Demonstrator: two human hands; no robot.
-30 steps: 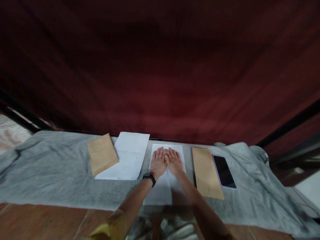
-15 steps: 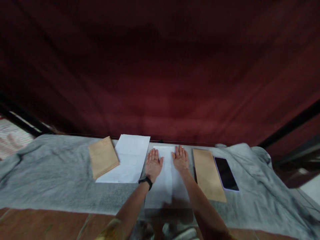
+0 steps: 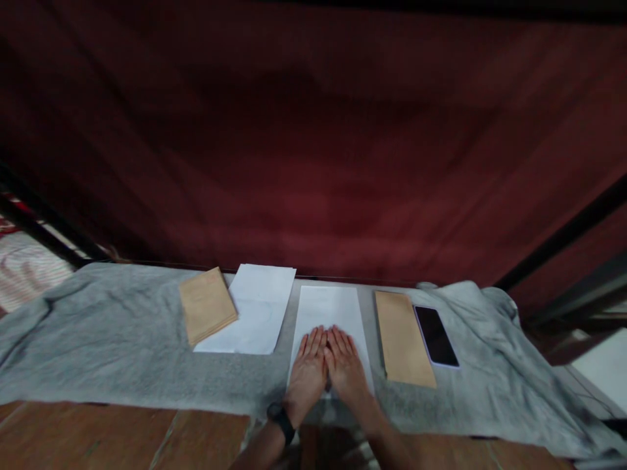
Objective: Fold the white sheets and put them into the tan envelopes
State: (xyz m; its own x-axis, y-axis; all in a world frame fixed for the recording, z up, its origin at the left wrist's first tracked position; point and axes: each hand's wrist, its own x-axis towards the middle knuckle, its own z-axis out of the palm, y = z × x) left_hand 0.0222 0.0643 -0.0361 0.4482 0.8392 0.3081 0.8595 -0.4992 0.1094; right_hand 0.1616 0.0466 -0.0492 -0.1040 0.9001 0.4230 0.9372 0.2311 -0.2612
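Both your forearms reach in from the bottom edge, angled inward, and your hands lie palm down side by side, thumbs close together, fingers straight, released and pointing away from you. Your left hand (image 3: 308, 365), with a black band with a dark face (image 3: 281, 421) at its wrist, and your right hand (image 3: 347, 365) rest flat on the nearer half of a rectangular white paper sheet (image 3: 328, 303), which lies lengthwise in front of you on a soft grey cloth (image 3: 122, 343). Left of it is a slightly fanned stack of flat, brown paper envelopes (image 3: 208, 305), overlapping some loose white paper sheets (image 3: 262, 303). Right of your hands lies a long, flat, brown paper packet (image 3: 404, 339), and just beside that a dark-screened phone with a lavender edge (image 3: 435, 335), face up. The view is dim and soft, so any print on the brown paper, or contents inside, cannot be made out. A dark red fabric backdrop (image 3: 313, 163) rises behind.
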